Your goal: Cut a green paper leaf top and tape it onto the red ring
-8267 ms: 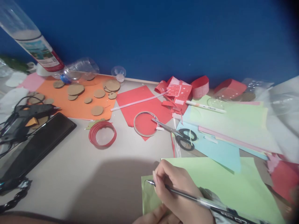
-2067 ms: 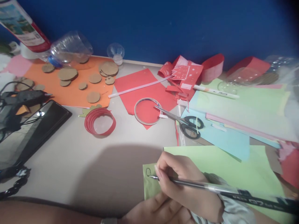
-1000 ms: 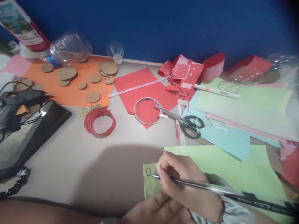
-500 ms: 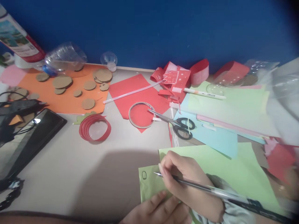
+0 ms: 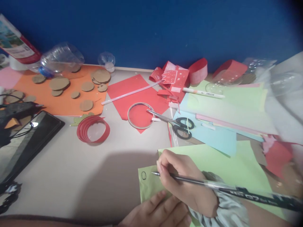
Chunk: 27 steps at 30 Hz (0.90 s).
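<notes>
In my right hand (image 5: 182, 179) is a black and clear pen (image 5: 210, 184), pinched between thumb and fingers. Its tip is at the surface of a small green paper (image 5: 148, 187), or just above it; I cannot tell which. A black oval is drawn near that paper's upper left corner. My left hand (image 5: 161, 211) lies flat with fingers stretched over the lower part of the same paper. Beneath my right hand and forearm spreads a larger light green sheet (image 5: 232, 164).
Black-handled scissors (image 5: 176, 123) lie across a tape ring (image 5: 129, 118) and blue paper (image 5: 215, 138). To the left are a coiled red strip (image 5: 105, 134), a dark phone (image 5: 44, 129) and orange paper (image 5: 50, 102) bearing several cardboard discs. A plastic bottle (image 5: 62, 58) lies against the blue wall.
The whole view has shifted slightly, so things sit a little further left. Both hands keep their places on the green paper, and the pen remains beside the oval.
</notes>
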Tool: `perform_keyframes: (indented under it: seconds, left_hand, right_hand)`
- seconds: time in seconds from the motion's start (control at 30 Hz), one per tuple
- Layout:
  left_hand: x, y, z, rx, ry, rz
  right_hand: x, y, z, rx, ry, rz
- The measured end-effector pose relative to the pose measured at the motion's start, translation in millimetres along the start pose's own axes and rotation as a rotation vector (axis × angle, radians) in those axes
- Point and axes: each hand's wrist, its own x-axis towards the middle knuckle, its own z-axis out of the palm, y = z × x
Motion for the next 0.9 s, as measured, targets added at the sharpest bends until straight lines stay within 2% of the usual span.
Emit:
perform_keyframes:
  seconds: [0.17, 0.37, 0.47, 0.57, 0.67, 0.9]
  left_hand:
    - [1, 0, -2.3, -0.038, -0.048, 0.023]
    - [2, 1, -2.6, -0.048, -0.060, 0.003]
    - [5, 0, -4.0, -0.051, -0.062, -0.014]
    - [7, -1, -5.5, -0.066, -0.046, -0.039]
    - [6, 0, -5.3, -0.110, -0.049, -0.053]
    - [7, 3, -5.5, -0.185, -0.009, -0.095]
  right_hand:
    - [2, -6, 6, 0.084, -0.017, 0.015]
    - [5, -13, 11, 0.107, -0.077, 0.122]
    - [5, -10, 11, 0.048, -0.106, 0.072]
    - [4, -6, 13, -0.019, -0.051, 0.023]
    - [2, -6, 16, -0.067, -0.008, 0.032]
    - [4, -9, 16, -0.040, -0.021, 0.046]
